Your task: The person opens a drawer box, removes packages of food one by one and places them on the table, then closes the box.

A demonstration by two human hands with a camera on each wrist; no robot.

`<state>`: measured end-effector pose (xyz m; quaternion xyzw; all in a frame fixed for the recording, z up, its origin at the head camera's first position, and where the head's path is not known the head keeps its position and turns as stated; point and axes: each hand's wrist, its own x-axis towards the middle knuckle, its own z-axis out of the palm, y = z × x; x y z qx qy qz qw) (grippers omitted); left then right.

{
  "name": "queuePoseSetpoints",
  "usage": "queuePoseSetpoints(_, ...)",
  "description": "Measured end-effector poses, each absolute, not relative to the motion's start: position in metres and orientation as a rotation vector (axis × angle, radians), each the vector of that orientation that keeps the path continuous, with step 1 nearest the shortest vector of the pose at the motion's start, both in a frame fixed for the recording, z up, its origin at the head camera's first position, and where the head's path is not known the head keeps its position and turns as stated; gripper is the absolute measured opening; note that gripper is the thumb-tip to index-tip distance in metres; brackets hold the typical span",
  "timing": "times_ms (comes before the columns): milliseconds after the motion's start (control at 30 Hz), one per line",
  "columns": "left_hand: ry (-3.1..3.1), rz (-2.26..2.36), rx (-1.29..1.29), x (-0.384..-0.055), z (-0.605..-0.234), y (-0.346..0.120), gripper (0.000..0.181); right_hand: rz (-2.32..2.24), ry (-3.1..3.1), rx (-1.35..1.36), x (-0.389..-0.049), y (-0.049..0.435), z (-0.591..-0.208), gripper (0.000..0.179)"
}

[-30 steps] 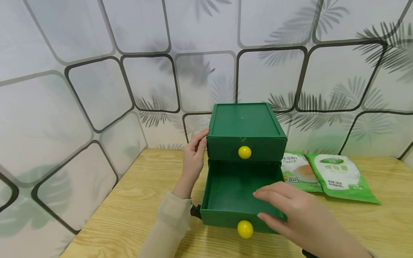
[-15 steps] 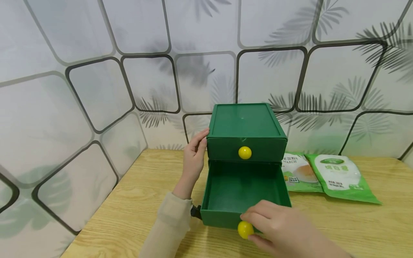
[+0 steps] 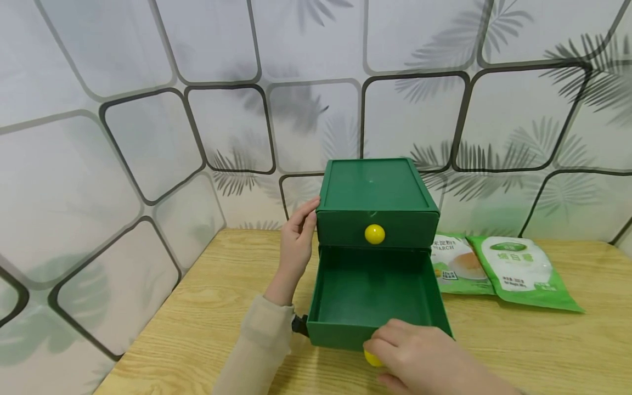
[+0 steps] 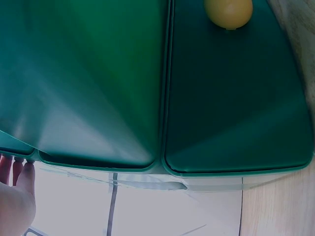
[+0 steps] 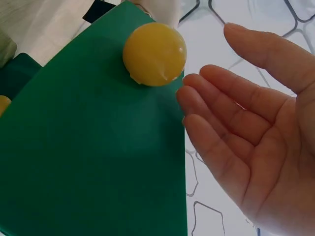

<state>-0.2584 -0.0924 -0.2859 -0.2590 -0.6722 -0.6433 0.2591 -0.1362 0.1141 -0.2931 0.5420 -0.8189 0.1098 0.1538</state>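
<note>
A green plastic drawer cabinet (image 3: 375, 184) stands on the table, with its upper drawer (image 3: 340, 229) pushed in. The lower drawer (image 3: 340, 334) is pulled out, and no objects show inside it. My left hand (image 3: 294, 241) rests along the cabinet's left side, fingertips at its upper edge. At the front of the lower drawer, my right hand (image 3: 415, 351) partly covers the yellow knob (image 3: 372, 359). In the right wrist view, its loosely bent fingers (image 5: 221, 147) reach beside the knob near the drawer's edge, with the thumb apart from the knob.
Two green-and-white food packets lie right of the cabinet: a starch packet (image 3: 461, 266) partly behind it and another packet (image 3: 523, 269) beside that. A patterned wall covering (image 3: 316, 126) rises behind the wooden table (image 3: 197, 307). The upper drawer has its own yellow knob (image 3: 374, 234).
My right hand has moved from above the lower drawer down and left to its front knob, now partly covering it. The left hand and the cabinet stay in place.
</note>
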Motion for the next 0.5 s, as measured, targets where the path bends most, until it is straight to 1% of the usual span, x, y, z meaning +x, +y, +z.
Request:
queuePoseSetpoints(267,-1.78,-1.756,-0.739,-0.277,-0.303,-0.097,0.031,0.285,-2.54,1.547,-0.138,0.112,-0.295,0.018)
queuePoseSetpoints(500,-1.777,-1.728,-0.745,-0.28,-0.306,-0.097,0.032,0.301,-2.567,1.517,-0.139,0.112,-0.296,0.022)
